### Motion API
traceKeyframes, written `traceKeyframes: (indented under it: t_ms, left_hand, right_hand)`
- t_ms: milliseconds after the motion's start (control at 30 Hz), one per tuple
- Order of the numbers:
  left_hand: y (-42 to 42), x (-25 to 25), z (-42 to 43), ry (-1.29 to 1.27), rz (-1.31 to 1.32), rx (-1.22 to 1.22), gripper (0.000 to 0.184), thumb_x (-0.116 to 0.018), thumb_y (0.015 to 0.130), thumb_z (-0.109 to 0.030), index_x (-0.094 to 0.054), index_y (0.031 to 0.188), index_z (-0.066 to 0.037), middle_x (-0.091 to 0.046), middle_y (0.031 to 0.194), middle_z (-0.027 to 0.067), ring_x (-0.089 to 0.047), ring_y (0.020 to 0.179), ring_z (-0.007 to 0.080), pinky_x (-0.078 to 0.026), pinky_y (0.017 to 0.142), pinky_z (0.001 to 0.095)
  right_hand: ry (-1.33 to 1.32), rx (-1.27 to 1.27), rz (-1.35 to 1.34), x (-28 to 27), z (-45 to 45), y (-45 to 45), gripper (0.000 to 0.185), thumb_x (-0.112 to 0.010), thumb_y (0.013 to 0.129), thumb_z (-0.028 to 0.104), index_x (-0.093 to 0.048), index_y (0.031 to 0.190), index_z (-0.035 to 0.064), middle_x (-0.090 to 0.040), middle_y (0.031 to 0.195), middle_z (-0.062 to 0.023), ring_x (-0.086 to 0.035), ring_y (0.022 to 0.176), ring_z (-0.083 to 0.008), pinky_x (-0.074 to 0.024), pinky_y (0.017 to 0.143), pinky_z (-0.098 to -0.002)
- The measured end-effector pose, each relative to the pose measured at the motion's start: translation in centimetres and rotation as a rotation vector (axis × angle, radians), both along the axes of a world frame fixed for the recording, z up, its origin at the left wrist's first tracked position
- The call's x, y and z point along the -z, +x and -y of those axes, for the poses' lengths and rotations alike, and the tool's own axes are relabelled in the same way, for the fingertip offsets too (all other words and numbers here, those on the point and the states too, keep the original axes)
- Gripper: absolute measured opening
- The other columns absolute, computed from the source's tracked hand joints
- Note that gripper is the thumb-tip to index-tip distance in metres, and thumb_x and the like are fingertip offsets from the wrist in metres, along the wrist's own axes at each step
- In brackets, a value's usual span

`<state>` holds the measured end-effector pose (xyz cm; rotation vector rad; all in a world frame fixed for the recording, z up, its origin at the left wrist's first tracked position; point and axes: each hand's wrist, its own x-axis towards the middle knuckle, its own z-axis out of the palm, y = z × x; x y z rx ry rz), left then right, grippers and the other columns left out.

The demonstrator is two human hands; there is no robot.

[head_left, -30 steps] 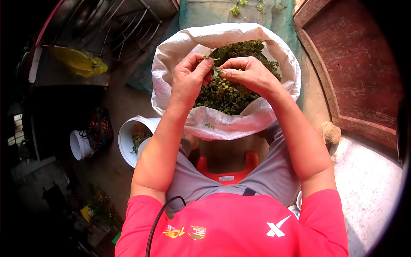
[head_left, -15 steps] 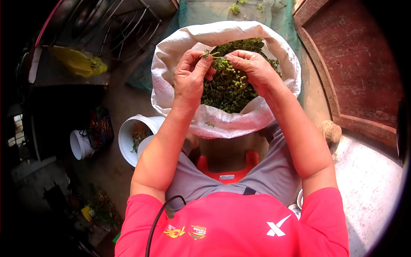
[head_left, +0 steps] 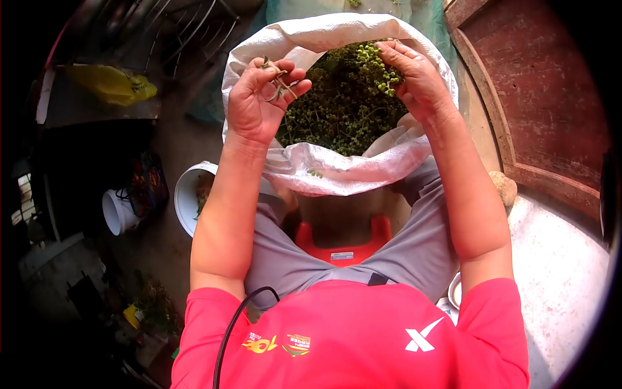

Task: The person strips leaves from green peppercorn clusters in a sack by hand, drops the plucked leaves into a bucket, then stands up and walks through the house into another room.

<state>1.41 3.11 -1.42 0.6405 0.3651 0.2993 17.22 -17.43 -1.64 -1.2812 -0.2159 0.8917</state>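
Note:
A wide white woven sack [head_left: 337, 175] stands between my knees with its rim rolled outward, holding a heap of dark green berry clusters [head_left: 330, 117]. Over its left side, my left hand [head_left: 259, 97] pinches a short stem with small leaves [head_left: 280, 84] between thumb and fingers, palm turned up. At the right side of the sack, my right hand [head_left: 418, 78] grips a cluster of small green berries [head_left: 378, 68], which dangles from the fingertips over the heap. The two hands are well apart.
To the left, a white bucket [head_left: 186, 201] holds some plant scraps, partly behind my left forearm. Another white bucket [head_left: 120, 212] lies farther left. A yellow plastic bag [head_left: 113, 84] rests on a surface at upper left. A reddish wooden door [head_left: 538, 84] stands at right.
My hands were together over the sack's middle and have moved apart. The left now has the leafy stem, the right the berry cluster. The view has shifted slightly.

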Motion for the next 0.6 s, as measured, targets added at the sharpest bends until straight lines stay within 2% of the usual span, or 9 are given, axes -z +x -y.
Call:
traceKeyframes:
  t_ms: [67, 133, 200, 267, 300, 333, 433, 533, 600]
  left_hand:
    - [0.1, 0.4, 0.6, -0.018, -0.022, 0.108, 0.010, -0.050, 0.083, -0.004, -0.053, 0.092, -0.005, -0.064, 0.091, 0.0140, -0.066, 0.081, 0.0275, -0.057, 0.076, 0.0451]
    - [0.2, 1.2, 1.1, 0.054, -0.151, 0.310, 0.012, -0.050, 0.084, -0.009, -0.056, 0.094, -0.004, -0.061, 0.097, 0.0119, -0.062, 0.077, 0.0230, -0.055, 0.066, 0.0348]
    - [0.8, 1.6, 2.3, 0.151, -0.231, 0.377, 0.014, -0.051, 0.084, -0.010, -0.055, 0.096, -0.005, -0.061, 0.089, 0.0106, -0.060, 0.072, 0.0189, -0.050, 0.058, 0.0289]
    - [1.7, 2.0, 3.9, 0.847, -0.582, 0.558, 0.019, -0.053, 0.083, -0.014, -0.056, 0.099, -0.003, -0.062, 0.082, 0.0079, -0.058, 0.070, 0.0168, -0.048, 0.061, 0.0275]
    - [1.7, 3.8, 4.7, 1.267, -0.486, 0.460, 0.025, -0.056, 0.080, -0.016, -0.058, 0.102, -0.004, -0.063, 0.077, 0.0076, -0.058, 0.069, 0.0166, -0.048, 0.066, 0.0283]
    - [1.7, 3.3, 5.8, 1.490, -0.501, 0.447, 0.028, -0.059, 0.079, -0.018, -0.060, 0.104, -0.007, -0.064, 0.081, 0.0112, -0.061, 0.072, 0.0226, -0.049, 0.073, 0.0326]
    - [2.0, 3.8, 8.5, 1.789, -0.511, 0.494, 0.036, -0.066, 0.078, -0.026, -0.058, 0.109, -0.010, -0.061, 0.092, 0.0148, -0.062, 0.083, 0.0352, -0.049, 0.074, 0.0433]
    - [2.6, 4.6, 10.2, 1.919, -0.593, 0.612, 0.034, -0.067, 0.076, -0.026, -0.059, 0.107, -0.013, -0.060, 0.093, 0.0157, -0.062, 0.088, 0.0349, -0.049, 0.074, 0.0452]
    - [2.6, 5.5, 9.9, 1.858, -0.529, 0.594, 0.031, -0.067, 0.075, -0.025, -0.061, 0.102, -0.010, -0.062, 0.092, 0.0153, -0.063, 0.086, 0.0353, -0.050, 0.073, 0.0452]
  right_hand:
    - [0.069, -0.006, -0.055, 0.0, -0.2, -0.3, 0.020, -0.062, 0.090, 0.024, -0.063, 0.105, 0.0115, -0.064, 0.092, 0.0037, -0.059, 0.084, -0.0053, -0.0470, 0.069, -0.0212]
    - [0.139, -0.004, -0.110, -0.1, -0.1, -0.6, 0.017, -0.063, 0.090, 0.024, -0.063, 0.102, 0.0124, -0.064, 0.091, 0.0037, -0.059, 0.082, -0.0052, -0.0458, 0.068, -0.0213]
    - [0.189, 0.018, -0.146, -0.4, 0.0, -0.7, 0.017, -0.062, 0.091, 0.022, -0.063, 0.104, 0.0116, -0.065, 0.095, 0.0028, -0.060, 0.086, -0.0065, -0.0477, 0.071, -0.0216]
    - [0.183, 0.014, -0.145, 0.0, 0.2, -0.3, 0.019, -0.063, 0.090, 0.022, -0.062, 0.105, 0.0096, -0.065, 0.096, 0.0010, -0.062, 0.087, -0.0081, -0.0504, 0.073, -0.0233]
    - [0.219, 0.008, -0.168, 0.1, 0.2, -0.3, 0.019, -0.062, 0.090, 0.021, -0.062, 0.105, 0.0084, -0.065, 0.096, 0.0001, -0.062, 0.087, -0.0089, -0.0515, 0.074, -0.0240]
    - [0.255, 0.003, -0.190, 0.2, 0.2, -0.2, 0.020, -0.062, 0.090, 0.020, -0.062, 0.105, 0.0073, -0.065, 0.095, -0.0008, -0.063, 0.087, -0.0097, -0.0527, 0.076, -0.0248]
    - [0.281, -0.043, -0.210, 0.6, 0.2, 0.0, 0.020, -0.062, 0.090, 0.019, -0.062, 0.104, 0.0054, -0.066, 0.095, -0.0023, -0.064, 0.087, -0.0105, -0.0536, 0.076, -0.0255]
    - [0.263, -0.052, -0.209, 0.6, 0.0, -0.4, 0.019, -0.062, 0.090, 0.018, -0.062, 0.103, 0.0048, -0.066, 0.095, -0.0025, -0.064, 0.087, -0.0106, -0.0536, 0.077, -0.0252]
    - [0.227, -0.030, -0.203, 0.4, -0.2, -0.7, 0.018, -0.063, 0.089, 0.020, -0.063, 0.103, 0.0072, -0.066, 0.094, -0.0009, -0.063, 0.085, -0.0087, -0.0519, 0.073, -0.0239]
